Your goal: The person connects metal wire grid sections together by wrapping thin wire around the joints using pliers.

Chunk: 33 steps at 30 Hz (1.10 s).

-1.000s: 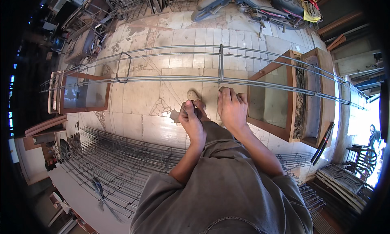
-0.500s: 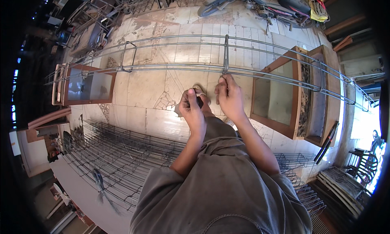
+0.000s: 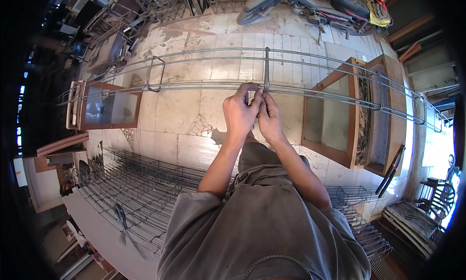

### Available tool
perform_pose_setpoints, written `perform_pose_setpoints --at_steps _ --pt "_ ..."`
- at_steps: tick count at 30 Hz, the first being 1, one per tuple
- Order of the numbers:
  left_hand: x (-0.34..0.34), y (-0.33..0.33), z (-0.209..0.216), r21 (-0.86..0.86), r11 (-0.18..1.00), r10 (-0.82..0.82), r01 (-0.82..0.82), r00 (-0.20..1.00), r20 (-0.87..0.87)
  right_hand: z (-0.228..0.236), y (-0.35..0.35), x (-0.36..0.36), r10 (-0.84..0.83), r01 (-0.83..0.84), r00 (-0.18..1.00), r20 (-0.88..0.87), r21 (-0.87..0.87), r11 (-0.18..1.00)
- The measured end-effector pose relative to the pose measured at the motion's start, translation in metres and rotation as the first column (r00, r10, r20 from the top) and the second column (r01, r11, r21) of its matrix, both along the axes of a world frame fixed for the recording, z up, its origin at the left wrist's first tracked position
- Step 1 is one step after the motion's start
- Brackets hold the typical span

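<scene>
A long cage of steel rods (image 3: 204,59), with square wire stirrups along it, spans the view from left to right in front of me. My left hand (image 3: 240,110) is at its near rods, thumb and fingers bent in a pinch. Close against it, my right hand (image 3: 270,118) has its fingertips pressed together just below the stirrup (image 3: 266,68) at the middle. The fingertips of both hands meet where this stirrup crosses the near rods. Whatever lies between them is too small to make out.
Wooden cabinet frames with glass panels stand under the cage, one at left (image 3: 109,105) and one at right (image 3: 327,115). Dark-handled pliers or cutters (image 3: 391,170) rest at the right one. More steel cages (image 3: 141,175) and a wire bundle (image 3: 119,219) lie near left; a motorcycle (image 3: 310,10) is beyond.
My left hand has risen from in front of my body to the cage's near rods. My right hand has shifted slightly left and down, and the two hands now meet at the stirrup.
</scene>
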<state>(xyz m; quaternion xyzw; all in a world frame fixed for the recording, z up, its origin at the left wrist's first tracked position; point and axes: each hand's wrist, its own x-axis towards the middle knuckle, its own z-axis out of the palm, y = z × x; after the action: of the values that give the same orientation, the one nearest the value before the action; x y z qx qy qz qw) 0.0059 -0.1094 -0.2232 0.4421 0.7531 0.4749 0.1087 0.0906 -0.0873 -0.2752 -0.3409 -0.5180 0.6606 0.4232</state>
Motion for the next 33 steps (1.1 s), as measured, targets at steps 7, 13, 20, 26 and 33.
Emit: perform_pose_setpoints --at_steps 7,13,20,26,33 --pt "-0.019 -0.007 0.007 -0.159 0.983 -0.126 0.097 0.974 -0.187 -0.007 -0.017 -0.014 -0.022 0.022 1.0 0.0 -0.006 1.0" --pt "-0.007 0.018 -0.01 -0.175 0.983 -0.121 0.054 0.91 -0.396 -0.06 0.003 -0.016 -0.084 0.067 0.989 -0.122 -0.143 0.987" --pt "-0.001 0.005 -0.018 -0.066 0.998 -0.019 0.001 0.963 -0.268 -0.058 -0.007 -0.02 -0.094 0.103 0.993 -0.068 0.143 0.984" --pt "-0.012 0.004 -0.01 -0.053 0.984 -0.178 0.17 0.925 -0.336 -0.029 -0.007 -0.005 -0.123 0.128 0.992 -0.034 0.218 0.968" --pt "-0.038 0.011 0.0 -0.098 0.922 -0.386 0.374 0.9 -0.203 -0.008 -0.01 0.002 -0.042 0.045 0.994 -0.105 0.027 0.999"
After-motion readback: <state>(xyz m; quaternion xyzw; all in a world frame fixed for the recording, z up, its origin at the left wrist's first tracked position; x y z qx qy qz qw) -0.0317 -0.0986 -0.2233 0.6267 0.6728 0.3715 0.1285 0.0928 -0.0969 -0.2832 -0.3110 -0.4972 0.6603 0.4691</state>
